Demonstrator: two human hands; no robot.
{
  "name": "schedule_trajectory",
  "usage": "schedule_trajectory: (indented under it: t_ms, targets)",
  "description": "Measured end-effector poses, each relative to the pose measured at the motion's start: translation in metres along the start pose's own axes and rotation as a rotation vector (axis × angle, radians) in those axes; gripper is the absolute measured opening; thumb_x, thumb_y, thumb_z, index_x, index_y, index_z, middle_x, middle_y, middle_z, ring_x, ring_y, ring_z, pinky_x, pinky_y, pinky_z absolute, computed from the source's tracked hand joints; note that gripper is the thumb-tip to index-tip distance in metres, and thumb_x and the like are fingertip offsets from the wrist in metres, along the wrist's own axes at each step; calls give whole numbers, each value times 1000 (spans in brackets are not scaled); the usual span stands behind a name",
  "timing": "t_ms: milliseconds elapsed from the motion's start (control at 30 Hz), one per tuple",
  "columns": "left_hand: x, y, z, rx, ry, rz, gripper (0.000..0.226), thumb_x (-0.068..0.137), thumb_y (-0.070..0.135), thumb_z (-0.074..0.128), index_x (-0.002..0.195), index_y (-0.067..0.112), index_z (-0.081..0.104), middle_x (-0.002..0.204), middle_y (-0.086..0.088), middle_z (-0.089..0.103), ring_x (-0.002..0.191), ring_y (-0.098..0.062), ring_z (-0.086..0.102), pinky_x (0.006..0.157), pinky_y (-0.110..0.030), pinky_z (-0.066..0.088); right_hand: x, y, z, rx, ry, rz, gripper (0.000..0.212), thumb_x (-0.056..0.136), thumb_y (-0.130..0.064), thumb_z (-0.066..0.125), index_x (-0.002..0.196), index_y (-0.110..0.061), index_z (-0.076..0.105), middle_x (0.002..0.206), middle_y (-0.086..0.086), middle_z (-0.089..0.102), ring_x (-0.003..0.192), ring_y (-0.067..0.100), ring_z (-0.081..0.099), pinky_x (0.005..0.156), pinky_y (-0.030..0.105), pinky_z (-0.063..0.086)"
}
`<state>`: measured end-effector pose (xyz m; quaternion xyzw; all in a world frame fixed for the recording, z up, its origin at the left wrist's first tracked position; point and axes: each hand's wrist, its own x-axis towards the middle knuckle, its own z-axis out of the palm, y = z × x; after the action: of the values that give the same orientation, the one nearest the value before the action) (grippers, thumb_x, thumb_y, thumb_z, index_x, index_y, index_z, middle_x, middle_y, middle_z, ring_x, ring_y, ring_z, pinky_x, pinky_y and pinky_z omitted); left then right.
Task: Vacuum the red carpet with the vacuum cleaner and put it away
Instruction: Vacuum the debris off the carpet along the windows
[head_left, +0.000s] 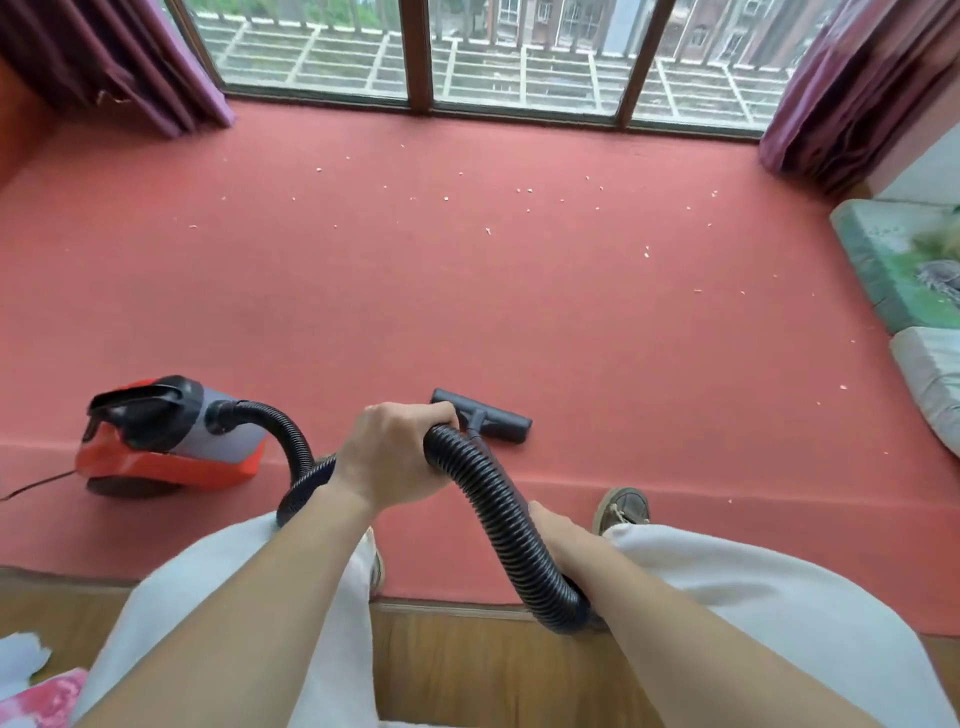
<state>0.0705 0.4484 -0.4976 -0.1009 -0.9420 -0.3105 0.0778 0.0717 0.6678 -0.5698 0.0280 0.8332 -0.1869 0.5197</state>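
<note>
Forearms reach down to the black hose (498, 519) — vacuuming looks barely begun.
Left hand (395, 457) curls round the hose top; the right hand (558, 535) hides its fingers behind it, grip unclear. Floor head (488, 422) rests near the red carpet (467, 312) front edge, vacuum cleaner (166, 436) at near left — crumbs (490, 231) remain across the far half.

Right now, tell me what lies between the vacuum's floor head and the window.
The head view shows only red carpet between the floor head and the window, dotted with small pale crumbs, mostly toward the window.
</note>
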Motion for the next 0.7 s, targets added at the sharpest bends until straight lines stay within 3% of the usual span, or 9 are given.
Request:
schedule_trajectory:
  t_ms: [67,200,433,533,700]
  targets:
    - [-10,8,-8,63,-42,16,15,66,33,52,68,19,56,53,1,54,48,-30,49,47,-32,47,-12,5,10,-30,-17,4,58,91,-47,45,139,-16,37,137,12,54,116,32,57,100,41,44]
    - [-24,10,-6,59,-107,-12,13,62,28,56,73,25,50,54,6,54,49,-25,49,48,-33,48,-24,17,0,-61,-9,74,61,89,-44,48,140,-14,35,140,13,52,120,32,55,101,41,44]
    - [-2,21,13,36,-81,3,12,64,31,50,72,22,52,54,6,54,49,-22,48,48,-28,44,-10,45,-21,103,132,333,65,83,-36,53,139,-8,38,133,13,56,118,33,57,97,38,47]
    - [1,14,12,23,-73,-20,10,63,28,52,71,21,52,54,6,53,48,-22,44,48,-29,44,-13,34,-22,90,119,288,64,80,-40,54,135,-10,41,129,13,58,113,32,58,96,38,46]
    - [3,-1,11,46,-90,-50,13,63,31,50,73,23,52,54,3,56,52,-30,52,49,-31,45,-28,-7,-7,123,-19,58,52,96,-43,43,140,-16,38,143,14,50,125,31,51,106,38,39]
